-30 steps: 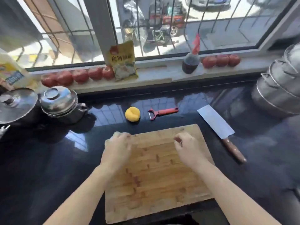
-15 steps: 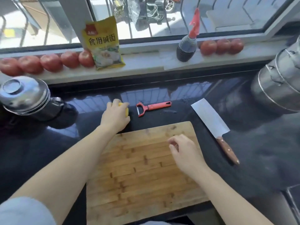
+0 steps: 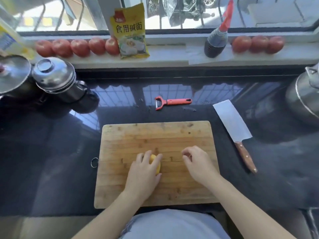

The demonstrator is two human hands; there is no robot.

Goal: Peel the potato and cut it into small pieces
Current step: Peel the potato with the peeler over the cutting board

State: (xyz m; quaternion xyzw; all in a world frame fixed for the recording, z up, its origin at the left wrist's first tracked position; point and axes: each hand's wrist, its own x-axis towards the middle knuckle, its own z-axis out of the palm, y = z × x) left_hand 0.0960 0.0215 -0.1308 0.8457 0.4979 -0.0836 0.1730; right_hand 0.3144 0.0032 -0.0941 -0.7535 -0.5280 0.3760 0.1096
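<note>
From my remote feed: the cutting board [image 3: 172, 135] lies near on the desk [image 3: 51, 152], the potato [image 3: 155, 163] on it under my left hand [image 3: 142, 175]; the peeler [image 3: 170, 102] beyond, the cleaver [image 3: 233, 130] to the right, pots [image 3: 55, 76] far left.

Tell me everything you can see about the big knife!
The knife is a cleaver with a wide, flat, pale metal blade and a brown wooden handle with small rivets. It lies flat on the dark shiny counter, just right of the wooden cutting board, blade pointing away, handle toward the person. Nothing holds it; neither hand touches it.
</note>
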